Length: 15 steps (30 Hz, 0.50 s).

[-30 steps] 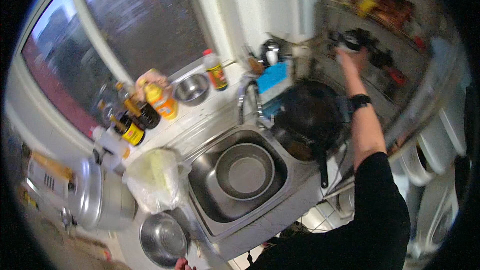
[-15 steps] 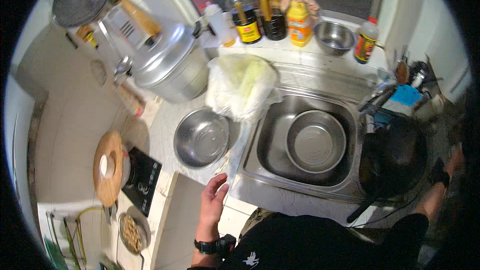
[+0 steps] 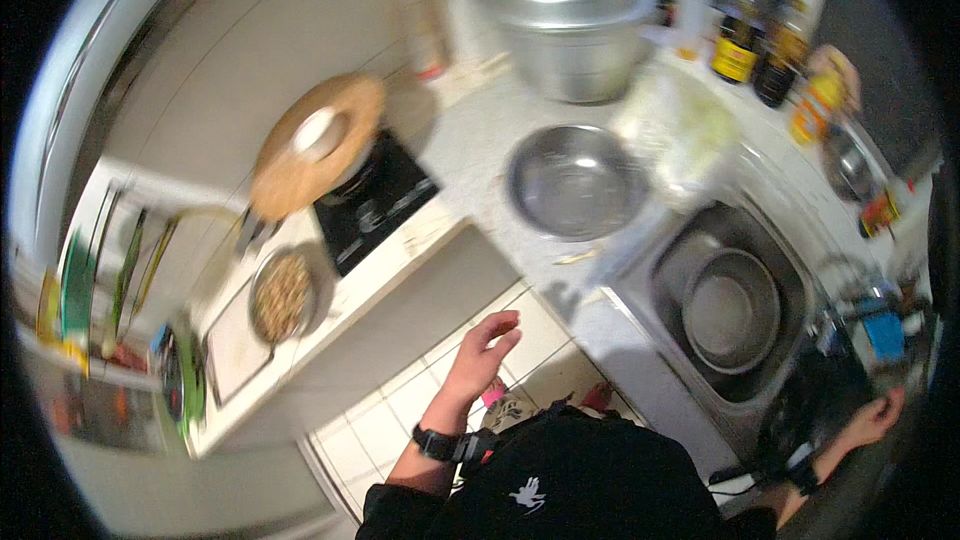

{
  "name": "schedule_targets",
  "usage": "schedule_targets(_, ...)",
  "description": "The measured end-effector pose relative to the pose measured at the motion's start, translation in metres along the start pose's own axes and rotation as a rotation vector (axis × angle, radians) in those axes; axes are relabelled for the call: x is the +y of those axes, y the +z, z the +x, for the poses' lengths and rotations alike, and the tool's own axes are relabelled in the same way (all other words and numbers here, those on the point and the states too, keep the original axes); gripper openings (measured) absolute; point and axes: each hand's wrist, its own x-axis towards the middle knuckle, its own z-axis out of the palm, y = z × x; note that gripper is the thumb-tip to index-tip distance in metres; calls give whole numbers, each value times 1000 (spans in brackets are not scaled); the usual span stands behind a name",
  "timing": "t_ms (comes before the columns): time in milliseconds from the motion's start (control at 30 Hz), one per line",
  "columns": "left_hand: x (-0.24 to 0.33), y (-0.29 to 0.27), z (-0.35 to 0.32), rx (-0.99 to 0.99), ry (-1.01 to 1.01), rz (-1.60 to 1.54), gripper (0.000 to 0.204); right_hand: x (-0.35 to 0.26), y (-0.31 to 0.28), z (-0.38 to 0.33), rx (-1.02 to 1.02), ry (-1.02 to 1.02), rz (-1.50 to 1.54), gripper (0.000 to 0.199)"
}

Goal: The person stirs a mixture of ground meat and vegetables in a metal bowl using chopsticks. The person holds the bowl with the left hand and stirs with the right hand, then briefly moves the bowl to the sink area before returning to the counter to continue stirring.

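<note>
My left hand [image 3: 478,358] hovers over the floor gap by the counter's edge, fingers loosely bent and apart, nothing in it. A black watch-like band circles that wrist. Out to the right, my right hand [image 3: 868,420] is above or beside a dark wok [image 3: 815,385], slightly blurred, its fingers apart and seemingly without anything in them; contact with the wok cannot be made out. In the steel sink [image 3: 645,315] sits a round metal basin [image 3: 733,312]. Another steel bowl [image 3: 578,185] rests on the counter, nearer to my left hand.
A large lidded aluminium pot [image 3: 575,35] and a plastic bag with pale green contents [image 3: 680,125] stand behind the bowl. Bottles [image 3: 735,45] line the sill. To the left are a black cooktop [image 3: 375,205], a round wooden board [image 3: 280,165] and a pan of chopped food [image 3: 282,295].
My view has swung left, so the sink and bottles now appear farther right and the left counter shows more. My left hand remains empty; the right has come off the far right edge region.
</note>
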Motion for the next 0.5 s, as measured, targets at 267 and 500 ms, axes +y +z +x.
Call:
schedule_targets(267, -73, -186, -84, 571, -29, -261, 34, -507, 110, -148, -1133, -370, 1145, 19)
schedule_targets(500, -142, -326, -128, 1036, -78, -447, 54, -787, 69, -207, -1661, -470, 1492, 69)
